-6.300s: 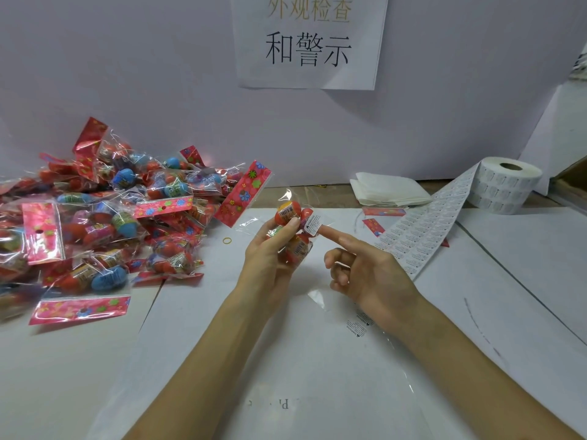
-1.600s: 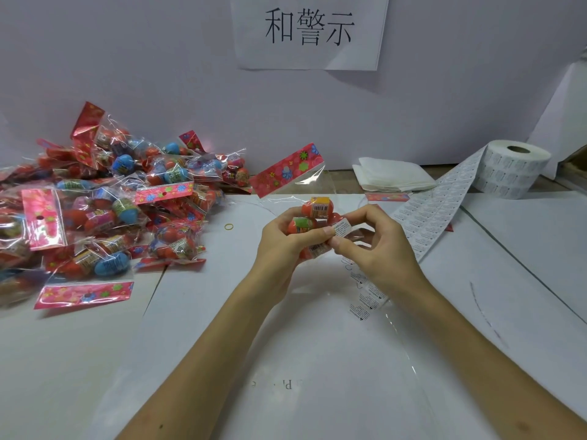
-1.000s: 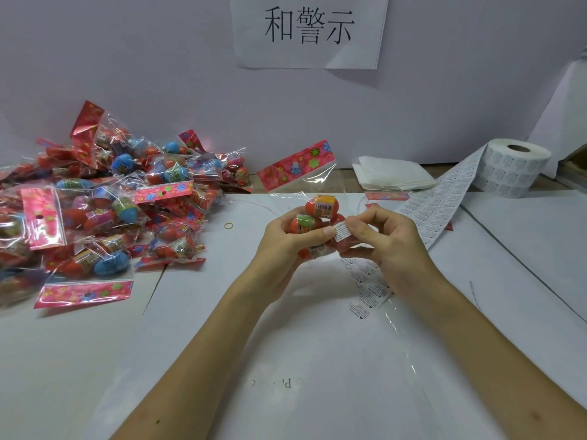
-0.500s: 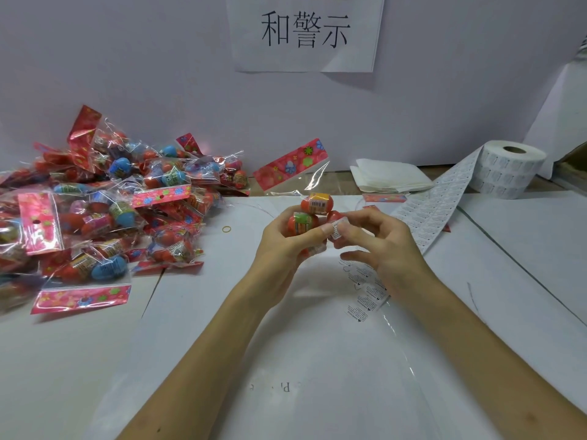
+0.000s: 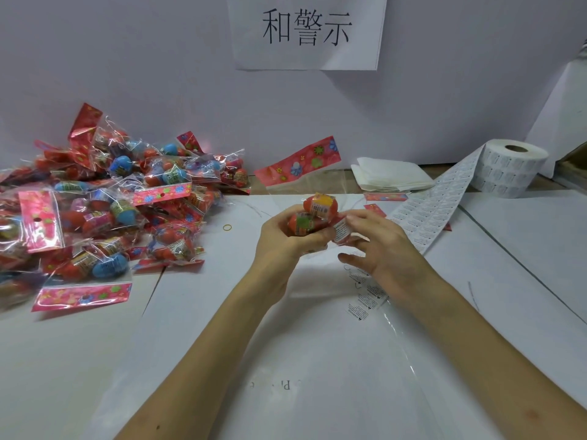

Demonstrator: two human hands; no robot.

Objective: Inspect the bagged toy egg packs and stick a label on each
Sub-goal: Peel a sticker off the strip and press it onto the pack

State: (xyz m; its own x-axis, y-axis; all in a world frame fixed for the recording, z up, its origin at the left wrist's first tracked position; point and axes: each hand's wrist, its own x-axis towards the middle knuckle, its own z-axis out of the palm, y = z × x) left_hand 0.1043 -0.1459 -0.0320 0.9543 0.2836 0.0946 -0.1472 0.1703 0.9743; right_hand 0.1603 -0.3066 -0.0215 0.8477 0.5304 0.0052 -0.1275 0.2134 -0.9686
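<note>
My left hand (image 5: 282, 242) grips a clear bagged egg pack (image 5: 319, 206) holding orange toy eggs. Its red flowered header card (image 5: 298, 165) points up and away from me. A small white label (image 5: 341, 230) lies on the pack's right side. My right hand (image 5: 387, 249) touches that label with its index fingertip; its other fingers are spread and its thumb hangs apart below. A large pile of bagged egg packs (image 5: 104, 201) with red and blue eggs lies at the left of the table.
A label roll (image 5: 508, 168) stands at the back right, its printed strip (image 5: 435, 211) trailing toward my right hand. Loose labels (image 5: 365, 296) lie on clear film under my right wrist. A folded white cloth (image 5: 390, 174), a rubber band (image 5: 227, 227) and a wall sign (image 5: 306, 30) are nearby.
My right hand brought a label to the pack, pinched it against the bag, and its fingers have now spread out. My left hand kept its hold throughout.
</note>
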